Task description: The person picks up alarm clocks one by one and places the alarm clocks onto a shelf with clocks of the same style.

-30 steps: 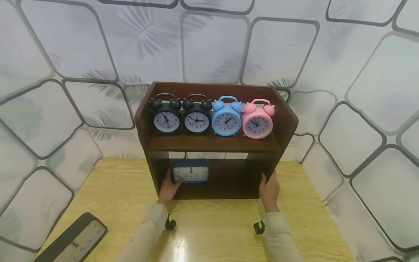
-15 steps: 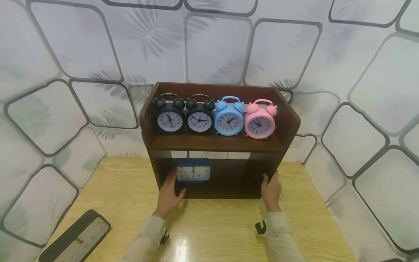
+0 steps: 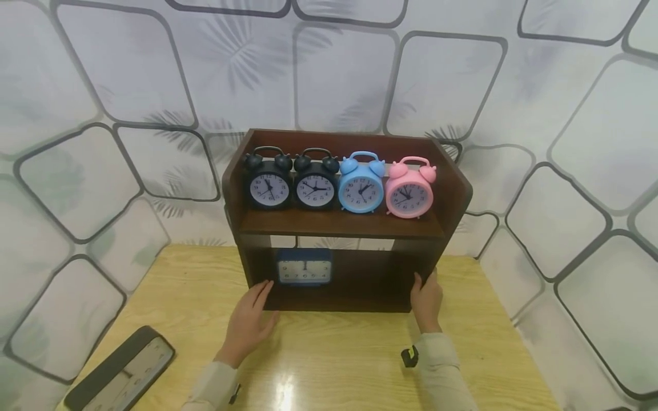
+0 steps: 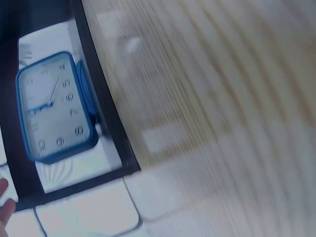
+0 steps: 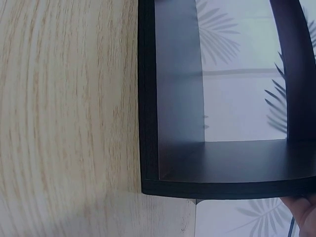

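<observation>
A dark brown two-tier shelf [image 3: 339, 228] stands on the table. On its lower board, toward the left, sits a blue rectangular alarm clock [image 3: 305, 267], which also faces the camera in the left wrist view. My left hand [image 3: 247, 325] is at the shelf's lower left front corner with fingers extended, apart from the clock. My right hand [image 3: 426, 302] grips the front edge of the right side panel. In the right wrist view, part of that hand shows beside the panel [image 5: 227, 190]. The upper board bears two black twin-bell clocks [image 3: 269, 185], a light blue one [image 3: 361, 188] and a pink one [image 3: 410, 194].
A dark rectangular clock [image 3: 123, 371] with a pale face lies on the table at the front left. The wood-grain table [image 3: 334, 365] meets patterned walls [image 3: 344, 80] behind and at both sides. Light glares off the tabletop near the front.
My left hand has let go of the blue rectangular clock and drawn back toward the front left. My right hand stays on the shelf's side panel. The view has shifted slightly.
</observation>
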The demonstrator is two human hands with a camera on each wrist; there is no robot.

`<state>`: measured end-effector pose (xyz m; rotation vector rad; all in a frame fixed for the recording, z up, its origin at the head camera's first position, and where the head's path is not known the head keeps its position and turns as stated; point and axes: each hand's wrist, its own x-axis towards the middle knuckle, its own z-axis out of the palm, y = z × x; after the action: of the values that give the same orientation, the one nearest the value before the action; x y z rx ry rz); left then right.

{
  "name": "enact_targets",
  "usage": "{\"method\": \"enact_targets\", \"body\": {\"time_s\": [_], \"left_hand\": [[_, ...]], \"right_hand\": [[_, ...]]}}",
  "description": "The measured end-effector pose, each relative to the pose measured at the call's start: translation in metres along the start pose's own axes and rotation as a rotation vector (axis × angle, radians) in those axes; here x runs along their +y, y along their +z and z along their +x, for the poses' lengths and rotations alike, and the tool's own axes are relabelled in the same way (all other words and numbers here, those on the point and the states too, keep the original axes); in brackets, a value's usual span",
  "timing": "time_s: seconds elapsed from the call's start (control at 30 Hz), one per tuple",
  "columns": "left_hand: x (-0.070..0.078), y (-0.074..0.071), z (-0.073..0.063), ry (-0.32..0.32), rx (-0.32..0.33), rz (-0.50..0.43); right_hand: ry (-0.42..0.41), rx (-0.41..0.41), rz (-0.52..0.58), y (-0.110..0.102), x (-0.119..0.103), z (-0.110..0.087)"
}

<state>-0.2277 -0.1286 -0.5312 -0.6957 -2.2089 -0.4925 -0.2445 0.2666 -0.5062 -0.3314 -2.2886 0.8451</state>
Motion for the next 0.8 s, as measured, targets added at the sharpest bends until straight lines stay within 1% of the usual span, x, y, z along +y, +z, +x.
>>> {"method": "enact_targets", "body": {"time_s": [0.1, 0.13, 0.23, 0.3, 0.43, 0.6, 0.67, 0.8], "left_hand": [[-0.005, -0.012, -0.005, 0.049, 0.057, 0.010], [-0.007, -0.017, -0.007, 0.055, 0.070, 0.013], [-0.015, -0.031, -0.013, 0.056, 0.107, 0.026], [-0.020, -0.041, -0.017, 0.038, 0.106, 0.053], [-0.033, -0.061, -0.028, -0.035, 0.081, 0.120], [-0.052, -0.083, -0.046, -0.121, 0.034, 0.228], [-0.060, -0.090, -0.054, -0.176, -0.010, 0.255], [-0.074, -0.106, -0.070, -0.324, -0.119, 0.278]], "right_hand": [[-0.003, 0.004, 0.005, -0.001, 0.000, 0.001], [-0.005, 0.006, 0.006, -0.001, 0.000, 0.001], [-0.009, 0.014, 0.005, -0.001, 0.000, 0.001], [-0.012, 0.020, 0.002, 0.000, 0.001, 0.001], [-0.018, 0.027, -0.003, 0.002, 0.002, 0.001], [-0.005, 0.028, -0.003, 0.002, 0.002, 0.000], [0.000, 0.028, -0.002, 0.001, 0.001, 0.000], [0.003, 0.025, 0.001, 0.001, 0.000, 0.000]]}}
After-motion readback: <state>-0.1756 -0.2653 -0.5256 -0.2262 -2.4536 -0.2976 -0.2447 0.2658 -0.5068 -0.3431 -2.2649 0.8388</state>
